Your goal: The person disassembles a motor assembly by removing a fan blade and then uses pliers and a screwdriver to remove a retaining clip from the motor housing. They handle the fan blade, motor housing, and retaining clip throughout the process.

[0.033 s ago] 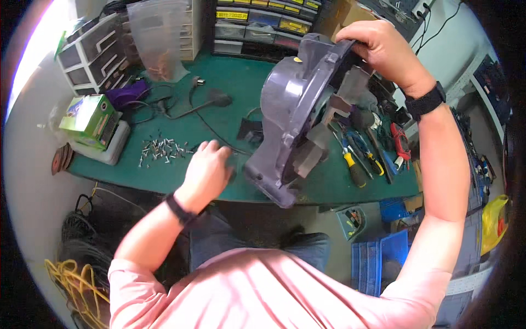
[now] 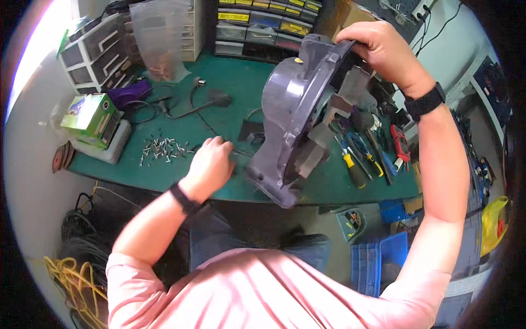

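Head view: right hand grips curved grey plastic housing.

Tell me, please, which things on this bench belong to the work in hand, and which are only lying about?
In the work:
- grey plastic housing, stood on edge, gripped at its top by the right hand
- left hand on the green mat
- loose screws beside it

Lying about:
- green box
- screwdrivers
- clear plastic bag
- drawer cabinet

Housing upright on bench, screws left, screwdrivers right
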Available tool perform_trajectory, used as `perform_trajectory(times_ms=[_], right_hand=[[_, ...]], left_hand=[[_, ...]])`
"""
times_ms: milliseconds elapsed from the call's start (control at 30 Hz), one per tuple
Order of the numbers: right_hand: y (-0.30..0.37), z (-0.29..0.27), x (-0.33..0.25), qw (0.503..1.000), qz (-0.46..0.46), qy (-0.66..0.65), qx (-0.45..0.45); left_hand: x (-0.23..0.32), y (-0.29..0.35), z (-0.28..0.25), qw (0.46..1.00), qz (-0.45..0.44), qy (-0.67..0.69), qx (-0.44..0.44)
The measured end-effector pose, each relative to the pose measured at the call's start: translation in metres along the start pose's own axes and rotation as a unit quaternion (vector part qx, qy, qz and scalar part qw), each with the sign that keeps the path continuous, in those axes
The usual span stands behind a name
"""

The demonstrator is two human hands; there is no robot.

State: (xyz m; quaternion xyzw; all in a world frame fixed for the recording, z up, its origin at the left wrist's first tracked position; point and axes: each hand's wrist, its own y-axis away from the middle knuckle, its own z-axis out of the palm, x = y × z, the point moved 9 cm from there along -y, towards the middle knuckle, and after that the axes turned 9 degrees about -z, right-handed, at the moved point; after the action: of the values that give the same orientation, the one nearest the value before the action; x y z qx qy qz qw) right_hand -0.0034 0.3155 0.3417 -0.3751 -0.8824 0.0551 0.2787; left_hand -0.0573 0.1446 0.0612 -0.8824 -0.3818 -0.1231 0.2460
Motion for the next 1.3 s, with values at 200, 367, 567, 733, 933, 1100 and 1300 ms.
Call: perform_trajectory(times_ms=[200,367,567,733,933,1100,1300], right_hand=[[0.008,-0.023,-0.006,1.000,-0.007,0.015,0.012],[0.014,-0.031,-0.009,1.000,-0.004,0.021,0.006],[0.020,-0.024,-0.004,1.000,-0.005,0.017,-0.021],[0.015,-0.004,-0.001,0.999,-0.010,0.040,-0.033],[0.008,0.023,0.009,0.999,0.003,0.047,-0.013],[-0.009,0.037,0.029,0.993,0.011,0.106,-0.051],[-0.036,0.034,0.010,0.997,0.028,0.070,0.033]], left_hand=[[0.004,-0.042,0.050,0.977,0.103,-0.105,-0.153],[-0.001,-0.043,0.051,0.961,0.202,-0.167,-0.088],[-0.050,-0.105,0.013,0.950,0.031,-0.301,0.072],[-0.067,-0.138,0.001,0.960,-0.005,-0.255,0.112],[-0.071,-0.137,0.023,0.972,-0.033,-0.227,0.045],[-0.078,-0.137,0.014,0.981,-0.081,-0.174,-0.007],[-0.066,-0.140,-0.066,0.994,-0.026,-0.082,0.066]])
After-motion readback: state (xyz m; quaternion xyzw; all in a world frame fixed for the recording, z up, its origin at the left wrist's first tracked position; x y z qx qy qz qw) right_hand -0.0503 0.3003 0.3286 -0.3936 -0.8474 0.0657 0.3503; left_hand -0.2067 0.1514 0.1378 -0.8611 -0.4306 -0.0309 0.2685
